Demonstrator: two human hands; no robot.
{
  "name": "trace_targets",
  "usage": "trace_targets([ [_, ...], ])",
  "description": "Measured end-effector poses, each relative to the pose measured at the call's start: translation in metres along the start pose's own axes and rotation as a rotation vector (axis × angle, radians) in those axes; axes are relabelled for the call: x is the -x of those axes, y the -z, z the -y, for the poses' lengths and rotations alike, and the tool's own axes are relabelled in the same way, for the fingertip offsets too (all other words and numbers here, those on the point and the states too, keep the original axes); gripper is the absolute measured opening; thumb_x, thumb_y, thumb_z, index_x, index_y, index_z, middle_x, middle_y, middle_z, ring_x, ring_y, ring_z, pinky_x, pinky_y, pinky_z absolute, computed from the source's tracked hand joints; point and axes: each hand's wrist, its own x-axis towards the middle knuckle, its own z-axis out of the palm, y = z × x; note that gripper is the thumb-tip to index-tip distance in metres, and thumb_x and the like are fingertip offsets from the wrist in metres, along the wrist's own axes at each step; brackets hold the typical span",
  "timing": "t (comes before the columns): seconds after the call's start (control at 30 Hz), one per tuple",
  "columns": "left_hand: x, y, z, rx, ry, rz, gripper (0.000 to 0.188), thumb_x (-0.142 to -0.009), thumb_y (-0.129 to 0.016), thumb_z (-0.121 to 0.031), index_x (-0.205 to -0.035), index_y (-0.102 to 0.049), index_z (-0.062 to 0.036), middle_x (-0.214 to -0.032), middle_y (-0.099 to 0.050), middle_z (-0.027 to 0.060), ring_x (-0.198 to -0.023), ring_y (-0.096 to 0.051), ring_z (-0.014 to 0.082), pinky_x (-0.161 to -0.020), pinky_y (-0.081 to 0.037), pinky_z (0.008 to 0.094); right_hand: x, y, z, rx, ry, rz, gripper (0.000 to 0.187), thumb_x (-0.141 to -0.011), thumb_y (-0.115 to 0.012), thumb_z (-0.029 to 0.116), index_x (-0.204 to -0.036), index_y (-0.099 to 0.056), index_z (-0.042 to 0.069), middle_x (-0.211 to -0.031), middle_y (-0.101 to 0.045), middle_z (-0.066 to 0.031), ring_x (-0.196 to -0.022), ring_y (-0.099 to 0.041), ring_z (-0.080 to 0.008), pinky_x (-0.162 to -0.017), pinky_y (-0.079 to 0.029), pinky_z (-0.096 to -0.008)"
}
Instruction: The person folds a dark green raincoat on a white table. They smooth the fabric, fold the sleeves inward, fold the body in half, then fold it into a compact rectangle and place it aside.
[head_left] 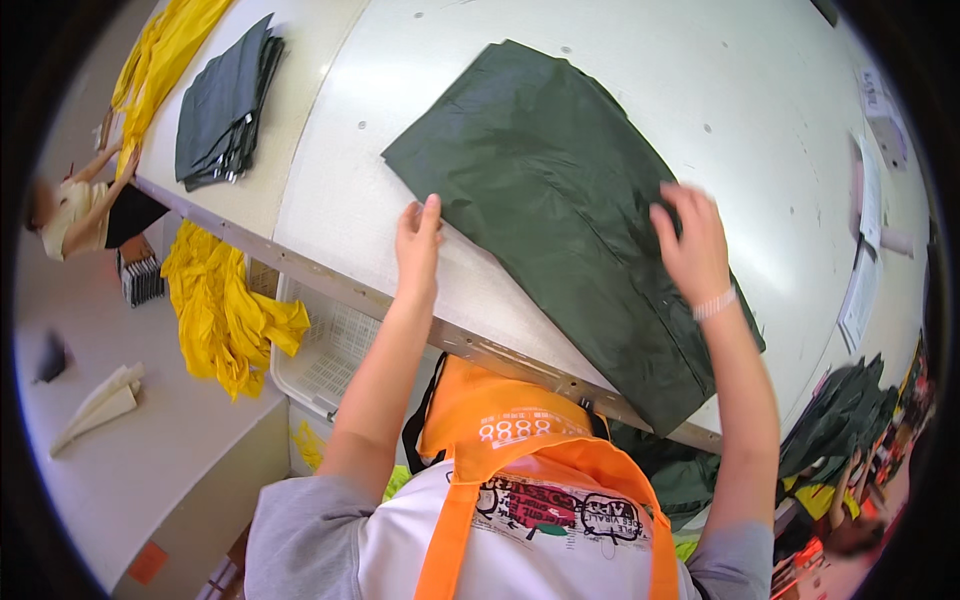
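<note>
A dark green piece of folded fabric [560,180], smooth and slightly shiny, lies slantwise on the white table in front of me. Its near right end reaches the table's front edge. My left hand [418,250] is at the fabric's left edge, thumb raised and fingers loosely bent, with nothing visible in it. Over the right side of the fabric is my right hand [692,238], its fingers spread and a little blurred. Whether its fingertips press on the cloth, I cannot tell.
A stack of folded dark green pieces [228,105] sits at the table's far left, near yellow fabric [170,60] handled by another person [90,210]. Yellow fabric [225,310] hangs beside a white plastic basket [320,350]. More green fabric [840,415] lies at right.
</note>
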Motion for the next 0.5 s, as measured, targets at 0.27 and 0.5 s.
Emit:
trace_targets([
  [0.27, -0.034, -0.035, -0.021, 0.254, -0.158, 0.068, 0.026, -0.081, -0.067, -0.003, -0.104, -0.057, 0.0038, -0.094, -0.064, 0.0094, -0.081, -0.06, 0.0138, -0.071, -0.047, 0.0254, -0.168, -0.064, -0.013, -0.287, -0.42, 0.654, 0.039, -0.081, -0.065, 0.026, -0.108, -0.06, -0.002, -0.096, -0.067, -0.0136, -0.09, -0.064, -0.0245, -0.083, -0.048, -0.0331],
  [0.5, -0.06, -0.042, -0.047, 0.103, -0.033, 0.212, 0.033, -0.082, -0.066, -0.005, -0.112, -0.054, 0.0028, -0.102, -0.063, 0.0123, -0.092, -0.061, 0.0163, -0.08, -0.049, 0.0287, -0.2, -0.05, -0.028, -0.834, -0.637, 0.885, 0.053, -0.077, -0.071, 0.032, -0.116, -0.056, 0.0, -0.105, -0.063, -0.0086, -0.092, -0.061, -0.0155, -0.082, -0.05, -0.0302],
])
